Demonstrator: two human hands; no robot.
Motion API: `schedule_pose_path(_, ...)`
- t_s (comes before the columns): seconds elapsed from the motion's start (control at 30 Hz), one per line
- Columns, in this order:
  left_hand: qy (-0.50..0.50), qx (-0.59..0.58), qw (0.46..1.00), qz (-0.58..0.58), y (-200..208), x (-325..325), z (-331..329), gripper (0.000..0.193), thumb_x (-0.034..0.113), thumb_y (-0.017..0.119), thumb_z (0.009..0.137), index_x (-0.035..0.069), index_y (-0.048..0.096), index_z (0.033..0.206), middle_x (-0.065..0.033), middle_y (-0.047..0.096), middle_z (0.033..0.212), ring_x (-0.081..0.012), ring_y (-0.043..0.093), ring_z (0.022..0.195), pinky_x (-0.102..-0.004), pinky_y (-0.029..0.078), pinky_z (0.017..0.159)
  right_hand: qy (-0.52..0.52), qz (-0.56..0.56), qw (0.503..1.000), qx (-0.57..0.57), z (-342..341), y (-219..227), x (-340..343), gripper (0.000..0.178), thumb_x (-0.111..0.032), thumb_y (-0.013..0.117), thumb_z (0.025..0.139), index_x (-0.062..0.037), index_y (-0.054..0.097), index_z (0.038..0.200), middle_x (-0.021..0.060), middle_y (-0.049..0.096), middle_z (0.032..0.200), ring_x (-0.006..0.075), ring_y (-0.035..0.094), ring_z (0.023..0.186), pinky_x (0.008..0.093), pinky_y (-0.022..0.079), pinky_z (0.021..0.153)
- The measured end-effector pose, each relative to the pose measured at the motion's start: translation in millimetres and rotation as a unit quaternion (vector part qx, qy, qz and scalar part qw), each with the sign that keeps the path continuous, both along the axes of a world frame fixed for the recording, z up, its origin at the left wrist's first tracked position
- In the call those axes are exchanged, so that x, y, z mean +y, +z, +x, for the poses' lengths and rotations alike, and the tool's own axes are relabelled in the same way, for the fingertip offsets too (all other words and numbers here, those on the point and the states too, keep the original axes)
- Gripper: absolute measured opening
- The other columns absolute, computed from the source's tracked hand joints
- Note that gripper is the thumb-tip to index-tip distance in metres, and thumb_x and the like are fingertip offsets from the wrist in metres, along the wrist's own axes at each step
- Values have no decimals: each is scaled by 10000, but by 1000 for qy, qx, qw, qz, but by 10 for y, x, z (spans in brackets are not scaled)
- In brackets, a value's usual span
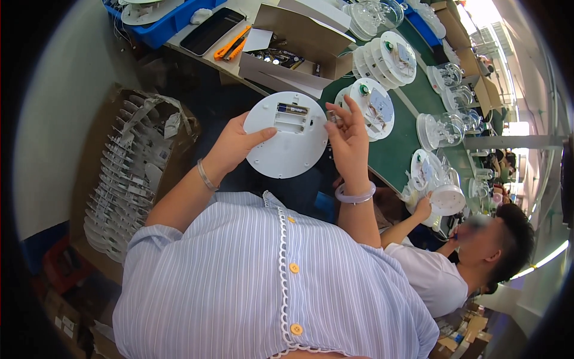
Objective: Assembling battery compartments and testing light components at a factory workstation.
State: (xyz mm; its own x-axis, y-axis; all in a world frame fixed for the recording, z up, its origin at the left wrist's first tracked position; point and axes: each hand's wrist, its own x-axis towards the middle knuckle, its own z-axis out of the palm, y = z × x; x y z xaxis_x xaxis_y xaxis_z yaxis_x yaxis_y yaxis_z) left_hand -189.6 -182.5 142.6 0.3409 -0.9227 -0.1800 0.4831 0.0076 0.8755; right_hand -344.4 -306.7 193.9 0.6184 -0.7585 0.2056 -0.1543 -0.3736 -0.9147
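My left hand [237, 143] grips a round white plastic base [281, 157] by its left edge, thumb lying on its face. An open battery compartment [291, 123] shows in the base. At least one dark battery [293, 109] lies in its top slot, and lower slots show white. My right hand [348, 134] is at the base's right edge, thumb and forefinger closed around something small and shiny that I cannot make out. Beyond the base, a cardboard box [281, 76] holds several loose batteries [286, 60].
An orange utility knife [232, 44] and a black phone-like device [212, 31] lie left of the box. Stacked white discs [382, 63] and clear domes [442, 131] stand on the green table [391, 157]. A carton of discs [128, 185] is at left. A co-worker [442, 275] sits at right.
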Motion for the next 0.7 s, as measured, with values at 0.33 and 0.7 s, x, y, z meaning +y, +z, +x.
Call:
schedule_pose_path(0.33,-2,-46,999,11,102,21,-43,355,146,642,724,3,517,1024,-103,591,915,-153,581,800,-257,466,704,79,-118,990,9,9,107,110,319,47,582,697,5,551,1011,82,538,866,131,528,766,222,418,684)
schedule_pose_path(0.7,-34,-25,999,33,166,45,-68,348,107,617,741,-10,492,1044,-94,582,926,-139,576,797,-249,466,708,40,-393,911,115,126,142,155,268,-61,665,615,-44,582,869,91,534,835,228,503,738,316,407,710)
